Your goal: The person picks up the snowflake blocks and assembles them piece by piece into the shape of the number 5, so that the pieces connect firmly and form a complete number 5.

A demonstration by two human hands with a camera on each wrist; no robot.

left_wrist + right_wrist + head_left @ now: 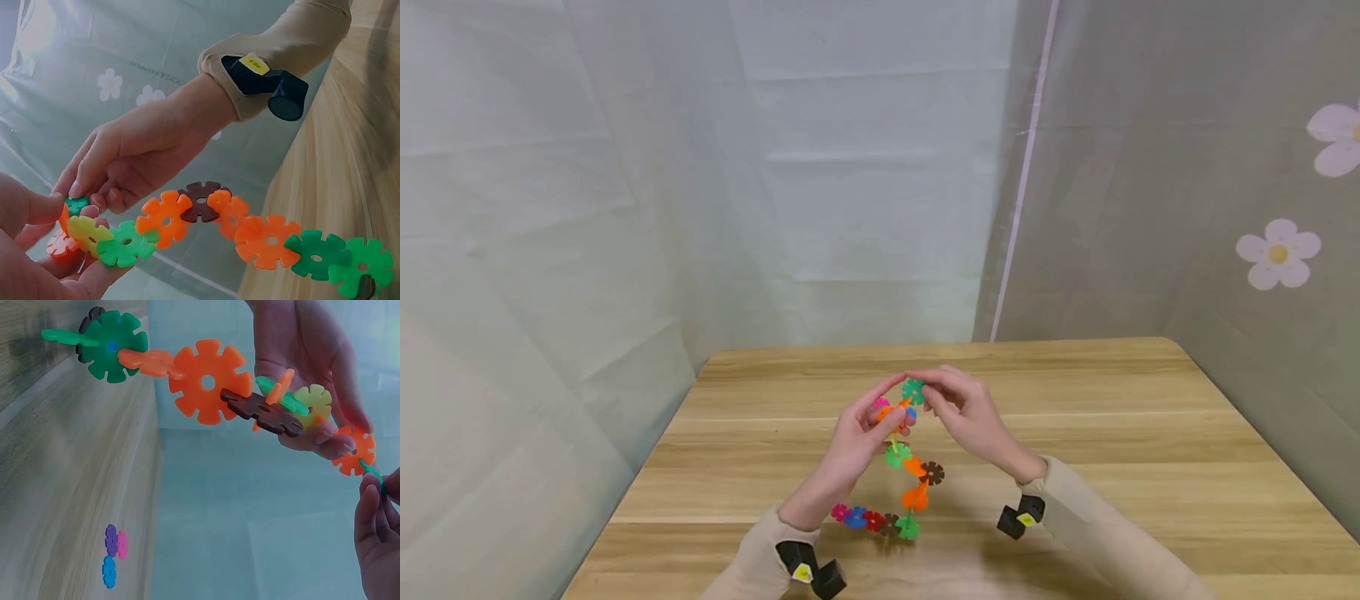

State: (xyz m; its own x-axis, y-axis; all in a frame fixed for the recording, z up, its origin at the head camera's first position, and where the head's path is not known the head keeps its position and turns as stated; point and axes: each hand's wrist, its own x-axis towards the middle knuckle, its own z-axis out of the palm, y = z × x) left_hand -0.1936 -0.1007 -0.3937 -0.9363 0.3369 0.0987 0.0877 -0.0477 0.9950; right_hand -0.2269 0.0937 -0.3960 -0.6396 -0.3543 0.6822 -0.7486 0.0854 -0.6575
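A chain of interlocking plastic snowflake discs (916, 498) hangs from the person's left hand (854, 437). Orange, brown, green and yellow discs make up the part below the fingers. The left thumb and fingers grip an orange disc (354, 450) near the chain's upper end. A green disc (913, 391) is pinched between the thumb and fingers of the right hand (967, 410). In the right wrist view this disc meets the orange disc's edge; how deep it sits in the slot is hard to tell. The chain's lower part includes red (873, 521), blue and pink discs.
On the wooden table (1075, 433), a purple disc (111, 540), a pink disc (123, 545) and a blue disc (109, 572) lie close together. Fabric curtains (880, 167) hang behind the table and at both sides. Each sleeve carries a black wrist device (1021, 517).
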